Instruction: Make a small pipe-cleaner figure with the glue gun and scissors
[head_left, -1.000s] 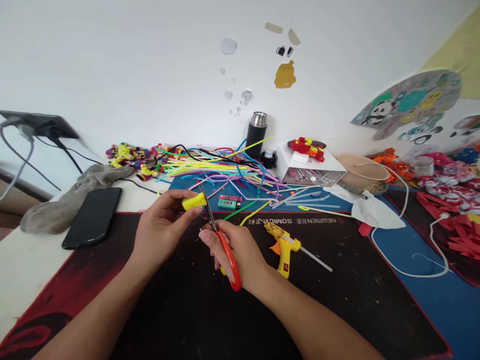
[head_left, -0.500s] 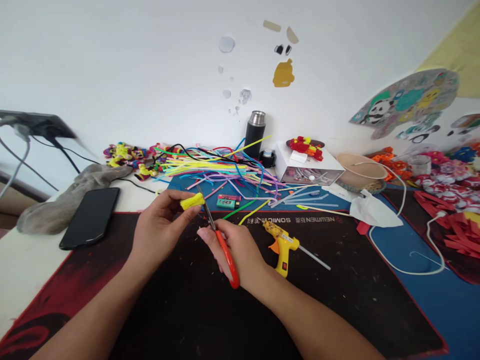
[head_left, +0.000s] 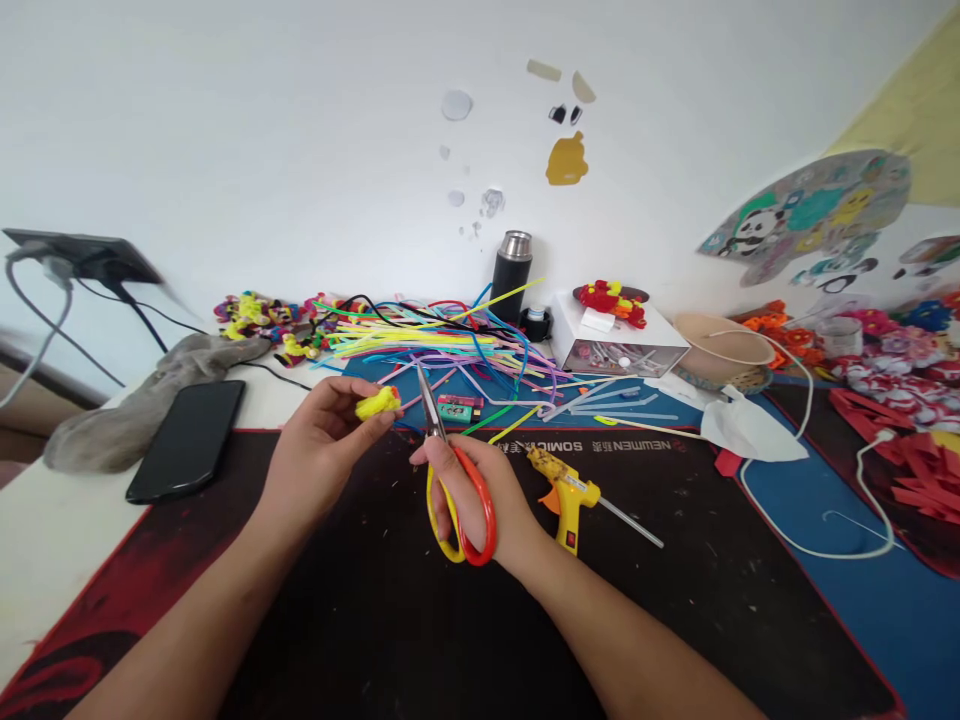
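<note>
Between the thumb and fingers of my left hand is a small fuzzy yellow pipe-cleaner piece, with a bit of red or orange at its upper end. My right hand grips a pair of scissors with one red and one yellow handle loop. Their blades point up and away, look closed, and stand apart from the yellow piece, to its right. Both hands are above the black desk mat. Right of my right hand lies a yellow glue gun with a clear glue stick in its back.
Behind the hands lies a heap of coloured pipe cleaners, with a black thermos behind it. A phone lies at the left. At the right are a white box, a bowl, and a white cable.
The scissors have moved right and down, away from the yellow piece, and their blades have closed. My left hand has turned the piece, so its red-orange end shows.
</note>
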